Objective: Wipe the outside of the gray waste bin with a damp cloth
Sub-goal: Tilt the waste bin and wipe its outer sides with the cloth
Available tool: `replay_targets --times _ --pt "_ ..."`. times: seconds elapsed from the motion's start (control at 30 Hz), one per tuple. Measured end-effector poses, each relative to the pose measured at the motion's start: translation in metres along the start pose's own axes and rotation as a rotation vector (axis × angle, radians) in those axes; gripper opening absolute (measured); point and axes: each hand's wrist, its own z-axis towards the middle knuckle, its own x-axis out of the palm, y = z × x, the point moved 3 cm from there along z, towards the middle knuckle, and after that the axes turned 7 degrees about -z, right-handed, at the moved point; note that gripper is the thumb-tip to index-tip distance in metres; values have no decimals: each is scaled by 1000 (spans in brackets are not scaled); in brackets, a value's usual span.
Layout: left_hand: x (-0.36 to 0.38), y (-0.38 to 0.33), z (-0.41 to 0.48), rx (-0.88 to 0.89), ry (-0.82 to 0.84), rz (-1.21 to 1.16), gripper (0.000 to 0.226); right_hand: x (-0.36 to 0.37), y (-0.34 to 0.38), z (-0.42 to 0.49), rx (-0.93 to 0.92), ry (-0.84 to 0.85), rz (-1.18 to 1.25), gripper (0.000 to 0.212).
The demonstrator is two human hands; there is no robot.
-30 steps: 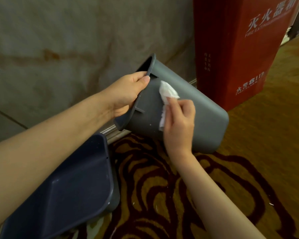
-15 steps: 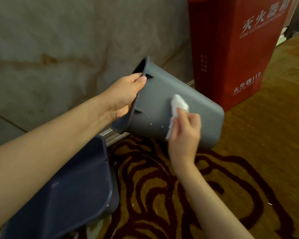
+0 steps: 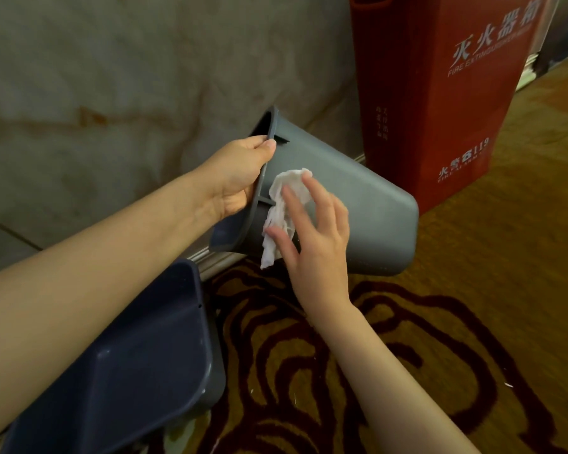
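The gray waste bin (image 3: 368,204) is tipped on its side in the air, its mouth facing left toward the wall and its base pointing right. My left hand (image 3: 235,178) grips the bin's rim, thumb on the outside edge. A crumpled white cloth (image 3: 284,208) lies against the bin's side just behind the rim. My right hand (image 3: 312,234) presses the cloth to the bin with spread fingers, the thumb on its lower part. The cloth's tail hangs below the bin's lower edge.
A dark blue bin (image 3: 135,362) stands at the lower left, close under my left forearm. A red fire extinguisher box (image 3: 440,93) stands against the marble wall (image 3: 112,93) right behind the gray bin. Patterned carpet (image 3: 341,371) covers the floor.
My right hand slid the cloth back left along the bin's side to the rim and its fingers spread apart. The cloth has unfolded and now hangs lower. My left hand kept its hold.
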Motion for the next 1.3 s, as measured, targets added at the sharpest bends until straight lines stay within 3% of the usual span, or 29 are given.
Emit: replay_targets --times 0.37,0.47,0.63,0.7,0.87,1.07,1.3 --pt "-3 3 -6 -20 24 -86 34 5 -10 -18 -125 -27 -37 39" --pt "-5 3 -5 -60 1 -118 34 -1 -57 -34 34 -68 -90 37" --pt "-10 3 -3 -69 -62 -158 36 -11 -143 -61 474 -14 -144 40" --pt "-11 1 -3 -71 -91 -167 36 -10 -148 -56 512 -27 -114 38" --pt "-11 -6 -8 -59 -114 -139 33 -10 -89 -18 323 -65 51 34" --pt "-2 -11 -22 -5 -2 -94 31 -15 5 38 35 26 84 33" --pt "-5 -16 -29 -46 -14 -81 26 -32 -16 35 101 32 -31 31"
